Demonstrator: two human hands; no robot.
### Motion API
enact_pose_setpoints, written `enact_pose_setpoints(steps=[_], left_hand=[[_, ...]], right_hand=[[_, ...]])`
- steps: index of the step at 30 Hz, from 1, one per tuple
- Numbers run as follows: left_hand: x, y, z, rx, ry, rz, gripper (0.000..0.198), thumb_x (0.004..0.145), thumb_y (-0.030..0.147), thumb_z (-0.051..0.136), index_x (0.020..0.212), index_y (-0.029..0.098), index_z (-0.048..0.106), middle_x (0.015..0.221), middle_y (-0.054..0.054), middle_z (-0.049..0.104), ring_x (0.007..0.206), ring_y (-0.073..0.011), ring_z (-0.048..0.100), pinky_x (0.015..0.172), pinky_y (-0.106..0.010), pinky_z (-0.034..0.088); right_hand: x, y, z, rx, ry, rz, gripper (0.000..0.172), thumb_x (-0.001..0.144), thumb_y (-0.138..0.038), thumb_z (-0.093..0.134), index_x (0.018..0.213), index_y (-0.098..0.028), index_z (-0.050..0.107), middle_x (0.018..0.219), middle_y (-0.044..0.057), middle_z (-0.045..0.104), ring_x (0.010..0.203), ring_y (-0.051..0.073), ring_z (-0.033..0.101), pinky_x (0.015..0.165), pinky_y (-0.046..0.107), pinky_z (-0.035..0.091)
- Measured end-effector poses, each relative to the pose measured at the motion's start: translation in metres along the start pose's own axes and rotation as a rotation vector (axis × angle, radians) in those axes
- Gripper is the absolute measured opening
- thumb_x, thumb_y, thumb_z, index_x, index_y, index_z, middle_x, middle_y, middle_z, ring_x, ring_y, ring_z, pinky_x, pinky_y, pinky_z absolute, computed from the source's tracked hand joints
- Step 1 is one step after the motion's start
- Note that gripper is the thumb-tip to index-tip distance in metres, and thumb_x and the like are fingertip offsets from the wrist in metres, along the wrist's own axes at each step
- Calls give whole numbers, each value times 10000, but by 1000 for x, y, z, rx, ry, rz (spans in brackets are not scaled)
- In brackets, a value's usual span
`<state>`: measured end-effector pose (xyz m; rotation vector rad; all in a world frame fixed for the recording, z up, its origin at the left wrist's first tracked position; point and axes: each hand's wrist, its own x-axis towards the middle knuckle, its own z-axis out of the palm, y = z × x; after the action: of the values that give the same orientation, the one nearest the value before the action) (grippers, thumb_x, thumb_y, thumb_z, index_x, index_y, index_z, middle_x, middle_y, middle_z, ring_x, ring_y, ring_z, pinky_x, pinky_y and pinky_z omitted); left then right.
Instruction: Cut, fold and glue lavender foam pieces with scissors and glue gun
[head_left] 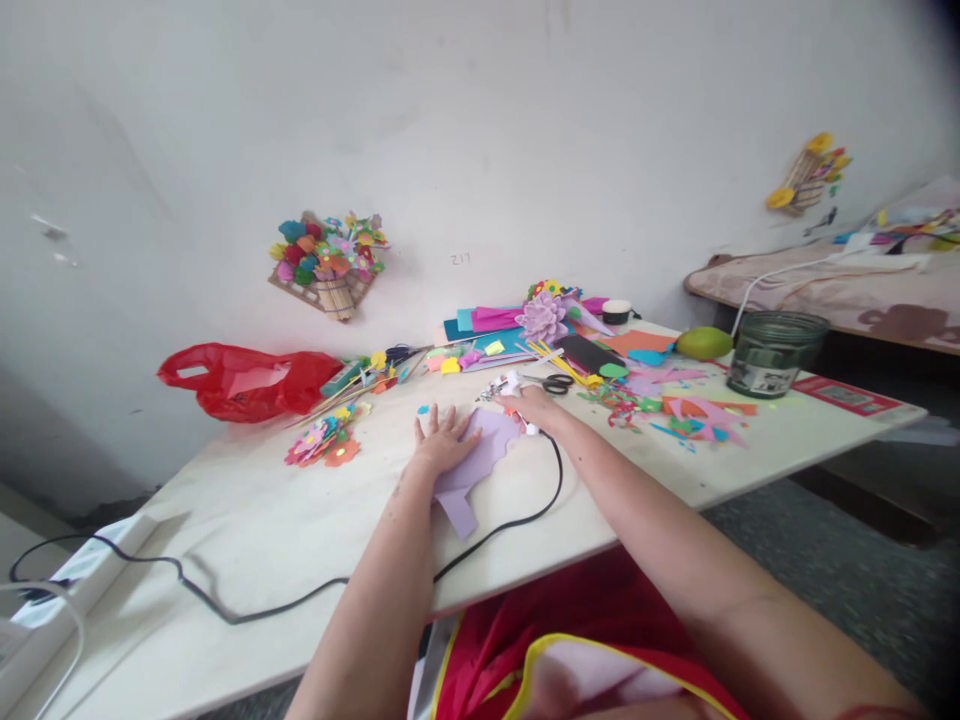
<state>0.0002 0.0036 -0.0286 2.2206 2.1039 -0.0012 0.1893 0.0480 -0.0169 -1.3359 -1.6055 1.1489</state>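
Note:
My left hand (444, 442) lies flat with fingers spread, pressing on a cut piece of lilac craft foam (491, 440) on the table. To its right, my right hand (531, 405) is closed around a white glue gun (532, 429), which shows on both sides of the fingers. A black cord (561, 470) runs from the glue gun along the table's near side. Just beyond the right hand are black-handled scissors (557, 383). A small blue scrap (423, 409) sits past the left fingertips.
Foam flowers (326, 440) and a red plastic bag (247, 380) are on the left. Coloured foam sheets (487, 322) and a lilac flower (543, 317) stand at the back. Scraps (705, 415), a green fruit (705, 343) and a glass jar (776, 355) occupy the right. A power strip (90, 570) lies near left.

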Motion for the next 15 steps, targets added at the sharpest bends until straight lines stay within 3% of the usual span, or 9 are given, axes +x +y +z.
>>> enact_pose_setpoints(steps=[6,10,15], left_hand=[[2,-9,1,-162,125,-18,626,842,551,95,1400,287,-7,1469,32,82,1332,-227,-87,1039,-560,11],[2,-11,0,-118,115,3,585,856,515,81,1398,299,103,1459,65,135,1326,-233,-121,1026,-577,-34],[4,-5,5,22,148,44,615,821,590,112,1363,334,247,1454,81,156,1326,-257,-124,1004,-590,-96]], right_hand=[[7,6,1,22,-2,-31,340,690,-458,620,630,-128,560,433,-27,498,316,74,437,342,192,368],[6,5,2,15,21,-25,338,674,-458,634,633,-131,560,430,-25,501,317,76,437,333,189,355],[3,3,3,9,33,-12,320,689,-442,619,633,-133,556,437,-26,497,317,77,435,333,194,351]])
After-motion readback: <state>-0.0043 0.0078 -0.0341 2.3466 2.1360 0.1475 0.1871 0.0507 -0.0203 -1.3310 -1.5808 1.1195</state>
